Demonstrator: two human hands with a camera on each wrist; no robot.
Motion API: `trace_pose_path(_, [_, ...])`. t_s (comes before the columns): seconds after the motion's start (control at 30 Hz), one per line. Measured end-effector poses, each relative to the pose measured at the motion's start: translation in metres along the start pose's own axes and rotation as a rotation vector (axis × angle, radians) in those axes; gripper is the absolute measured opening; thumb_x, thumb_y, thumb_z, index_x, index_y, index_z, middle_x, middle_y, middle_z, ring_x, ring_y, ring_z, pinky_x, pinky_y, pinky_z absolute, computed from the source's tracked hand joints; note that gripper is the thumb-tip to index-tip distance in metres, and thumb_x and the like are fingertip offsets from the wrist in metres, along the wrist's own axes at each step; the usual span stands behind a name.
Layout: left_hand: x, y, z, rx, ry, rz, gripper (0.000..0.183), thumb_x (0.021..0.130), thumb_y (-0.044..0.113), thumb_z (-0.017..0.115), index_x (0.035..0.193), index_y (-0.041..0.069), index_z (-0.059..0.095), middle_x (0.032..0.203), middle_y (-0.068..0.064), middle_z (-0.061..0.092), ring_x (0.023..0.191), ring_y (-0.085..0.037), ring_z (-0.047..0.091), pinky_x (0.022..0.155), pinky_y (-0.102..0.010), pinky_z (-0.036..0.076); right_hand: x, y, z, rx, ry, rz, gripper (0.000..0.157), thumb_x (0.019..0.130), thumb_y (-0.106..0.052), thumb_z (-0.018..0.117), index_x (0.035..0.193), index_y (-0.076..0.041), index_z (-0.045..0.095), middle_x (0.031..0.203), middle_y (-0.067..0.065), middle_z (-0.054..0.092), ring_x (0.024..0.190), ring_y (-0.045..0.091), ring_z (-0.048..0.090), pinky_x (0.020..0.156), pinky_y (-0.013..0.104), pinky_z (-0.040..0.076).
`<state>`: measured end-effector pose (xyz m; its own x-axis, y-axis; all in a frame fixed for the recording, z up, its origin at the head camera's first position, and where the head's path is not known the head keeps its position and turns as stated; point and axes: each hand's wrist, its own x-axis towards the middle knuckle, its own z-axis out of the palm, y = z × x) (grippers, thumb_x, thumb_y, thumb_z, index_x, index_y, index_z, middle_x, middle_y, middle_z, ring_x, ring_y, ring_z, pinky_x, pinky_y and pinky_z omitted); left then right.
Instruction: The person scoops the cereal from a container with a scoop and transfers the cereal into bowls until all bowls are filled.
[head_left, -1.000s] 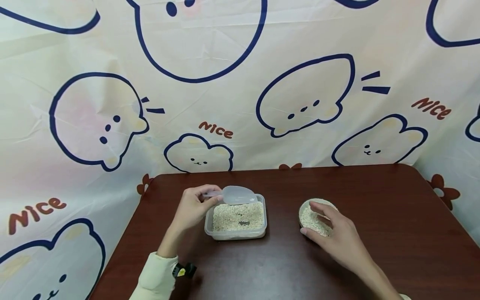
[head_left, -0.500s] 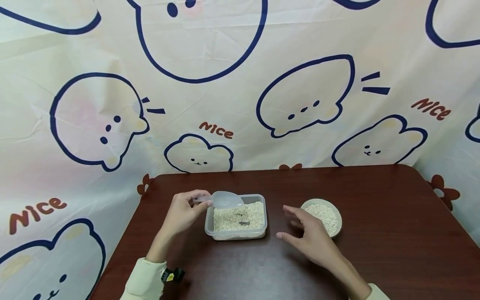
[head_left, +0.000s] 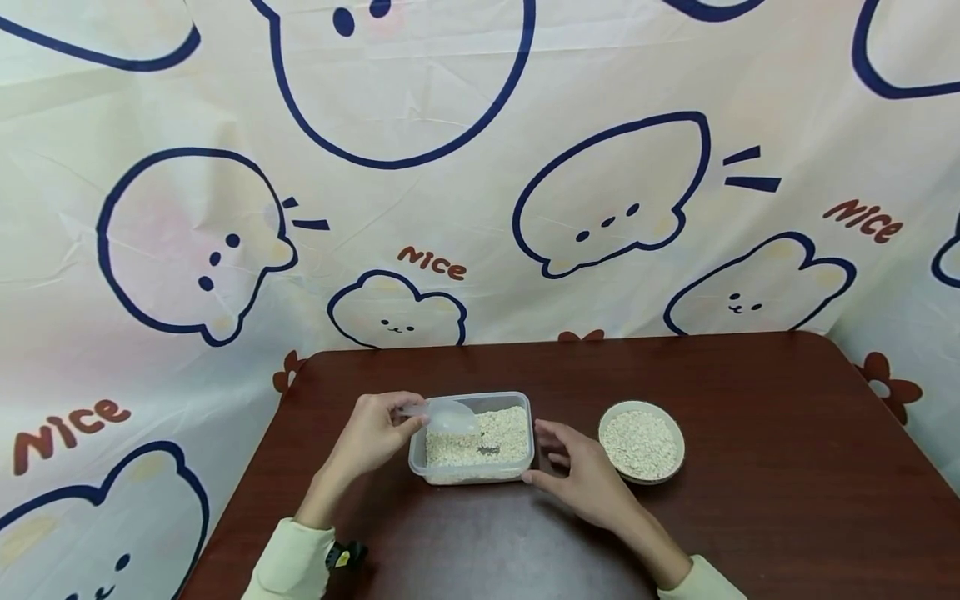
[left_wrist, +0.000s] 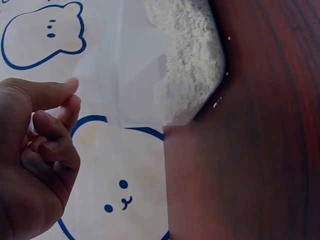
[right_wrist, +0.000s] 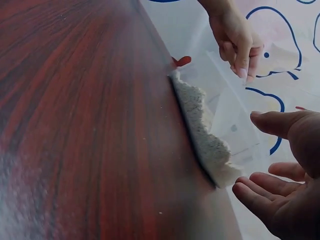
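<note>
My left hand (head_left: 375, 437) pinches the handle of a translucent scoop (head_left: 452, 418) between thumb and fingers. The scoop's bowl hangs over the left part of a clear plastic container (head_left: 468, 478), which is filled with pale rolled oats (head_left: 457, 450). A small dark patch marks the oats near the front. At the container's right wall is my right hand (head_left: 588, 483), thumb and fingers spread apart; whether the fingertips touch the wall I cannot tell. The left wrist view shows the left hand (left_wrist: 42, 150) beside the container (left_wrist: 135, 65), but the scoop is hard to make out there.
A round bowl (head_left: 681, 462) heaped with oats (head_left: 641, 442) stands right of the right hand. Stray flakes (left_wrist: 217, 102) lie on the dark wooden table (head_left: 787, 467). A patterned cloth (head_left: 480, 208) hangs behind the table.
My right hand has moved left from over the bowl to the container's right side, uncovering the bowl. My left hand has lowered the scoop slightly and moved it left, closer to the oats.
</note>
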<state>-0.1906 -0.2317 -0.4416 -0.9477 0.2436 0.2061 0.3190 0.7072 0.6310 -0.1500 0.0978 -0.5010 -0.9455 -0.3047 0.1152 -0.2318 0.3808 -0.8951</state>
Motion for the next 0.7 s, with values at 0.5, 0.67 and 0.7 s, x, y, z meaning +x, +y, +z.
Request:
trace_pose_path(0.5, [0.013, 0.022, 0.045, -0.112, -0.119, 0.084, 0.008, 0.097, 0.007, 0.079, 0.105, 0.006, 0.081, 0.084, 0.000, 0.073, 0.049, 0.001, 0.039, 0.049, -0.020, 0.038, 0.005, 0.004, 0.006, 0.086, -0.035, 0.046, 0.068, 0.094, -0.026, 0.086, 0.152, -0.008, 0.056, 0.137, 0.016, 0.071, 0.128, 0.031, 0.070, 0.102, 0.037, 0.060])
trace_pose_path(0.67, [0.014, 0.026, 0.053, -0.146, -0.117, 0.061, 0.003, 0.098, 0.007, 0.078, 0.098, 0.008, 0.080, 0.067, 0.007, 0.056, 0.047, 0.001, 0.033, 0.047, -0.020, 0.032, 0.004, 0.003, 0.005, 0.081, -0.025, 0.054, 0.068, 0.094, -0.026, 0.086, 0.152, -0.008, 0.056, 0.137, 0.016, 0.071, 0.127, 0.031, 0.070, 0.101, 0.036, 0.060])
trace_pose_path(0.7, [0.014, 0.026, 0.053, -0.150, -0.114, 0.060, 0.004, 0.098, 0.006, 0.078, 0.097, 0.008, 0.080, 0.067, 0.007, 0.056, 0.048, 0.001, 0.033, 0.047, -0.020, 0.032, 0.004, 0.003, 0.005, 0.079, -0.024, 0.054, 0.068, 0.094, -0.026, 0.086, 0.152, -0.008, 0.056, 0.137, 0.016, 0.071, 0.127, 0.031, 0.071, 0.101, 0.036, 0.060])
